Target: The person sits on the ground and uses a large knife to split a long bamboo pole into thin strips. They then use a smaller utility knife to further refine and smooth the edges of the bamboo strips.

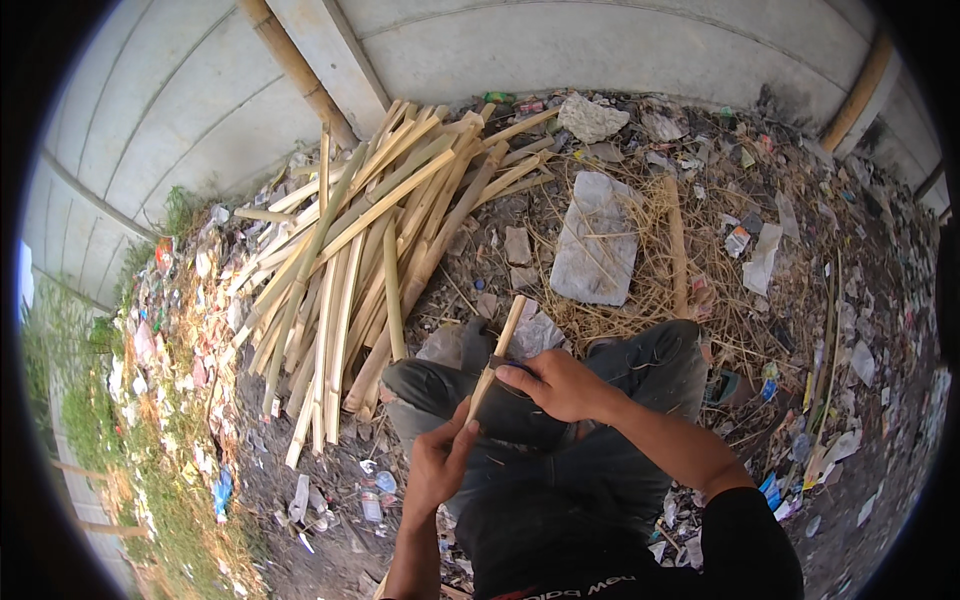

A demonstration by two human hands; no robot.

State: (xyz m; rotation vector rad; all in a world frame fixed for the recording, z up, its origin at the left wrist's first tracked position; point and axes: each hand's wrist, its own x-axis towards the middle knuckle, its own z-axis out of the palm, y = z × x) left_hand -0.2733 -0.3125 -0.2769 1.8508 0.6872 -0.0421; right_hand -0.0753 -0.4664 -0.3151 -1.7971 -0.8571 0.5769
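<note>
A pale split bamboo strip (511, 322) slants upward over my lap. My left hand (441, 461) is closed round its lower end, thumb and fingers pinching it. My right hand (562, 385) is closed on a knife, whose short dark blade (498, 361) lies across the strip. The knife's handle is mostly hidden in my fist. Beyond my left knee lies a big heap of split bamboo (345, 250), its pieces crossing one another, some green-skinned and some pale.
A grey stone slab (597, 240) lies ahead, with thin bamboo shavings (650, 300) around it. A rough white rock (593, 118) sits near the concrete wall (620, 50). Litter covers much of the ground. A clear plastic bottle (371, 504) lies left of me.
</note>
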